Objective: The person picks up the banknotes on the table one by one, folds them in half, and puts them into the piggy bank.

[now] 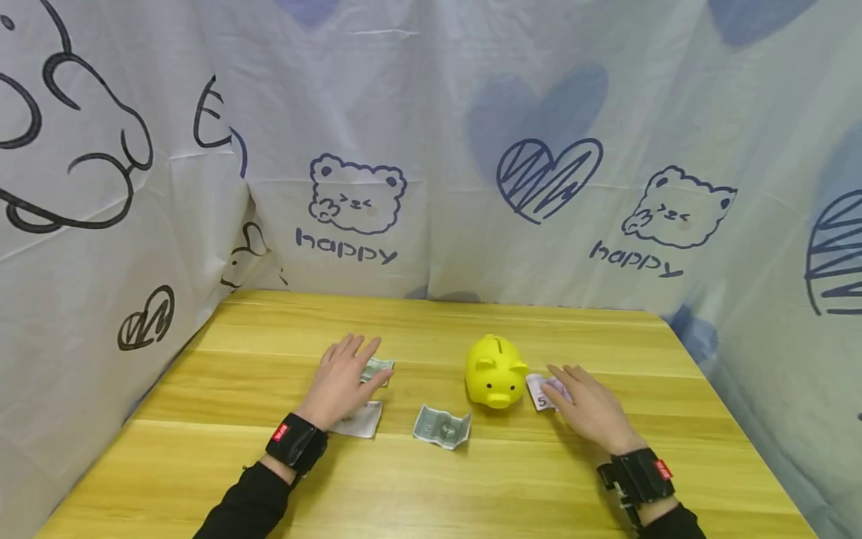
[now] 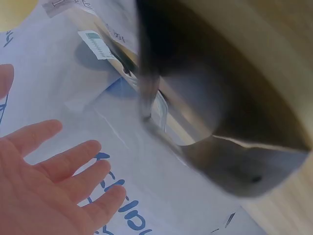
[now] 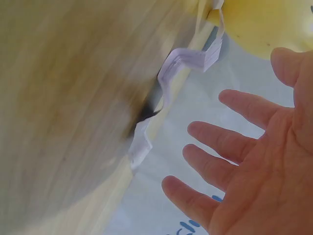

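My left hand [image 1: 340, 382] is spread with straight fingers above a small green banknote [image 1: 379, 369], hiding part of it. Below its palm lies a pale grey banknote [image 1: 362, 421], whose curled edge looms large in the left wrist view. On the right, my right hand [image 1: 589, 404] hovers with its fingers apart over a pale purple banknote [image 1: 539, 394] marked 5. That note looks creased and wavy in the right wrist view, apart from the fingers [image 3: 215, 139]. Between the hands stands a yellow piggy bank [image 1: 497, 374], its slot on top. Neither hand holds anything.
A crumpled green banknote [image 1: 442, 427] lies in front of the piggy bank, toward the left. Everything rests on a wooden table [image 1: 431, 494]. A white curtain [image 1: 444, 247] with bear and heart drawings hangs behind the table and at both sides.
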